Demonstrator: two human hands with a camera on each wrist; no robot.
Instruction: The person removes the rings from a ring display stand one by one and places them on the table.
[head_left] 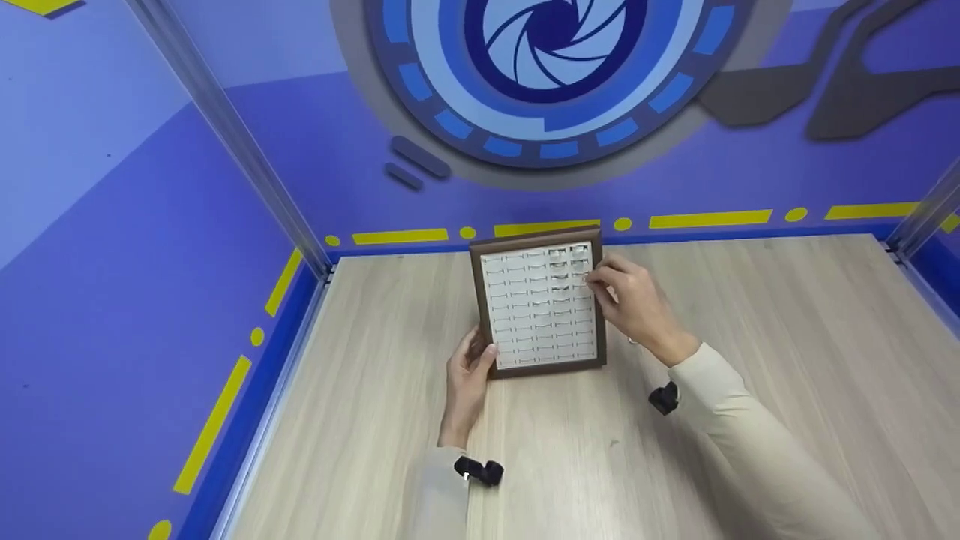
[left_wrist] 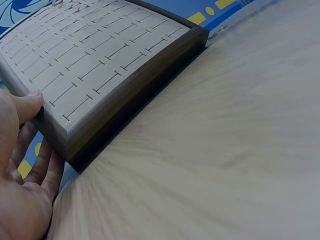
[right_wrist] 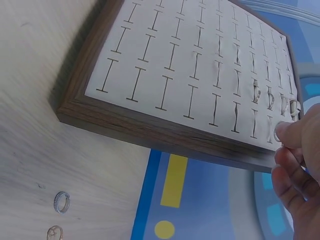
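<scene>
A ring display tray with a brown wood frame and a white slotted pad is propped up on the table, tilted back. My left hand grips its lower left corner, the thumb on the front and the other fingers behind. At the upper right edge of the pad, my right hand pinches a small ring against a slot; the fingertips partly hide it. Several rings sit in slots close to that hand, in the pad's upper right part.
On the table to the right of the tray lie a silver ring and a gold-toned ring. A blue printed wall rises right behind the tray, and another panel borders the table on the left.
</scene>
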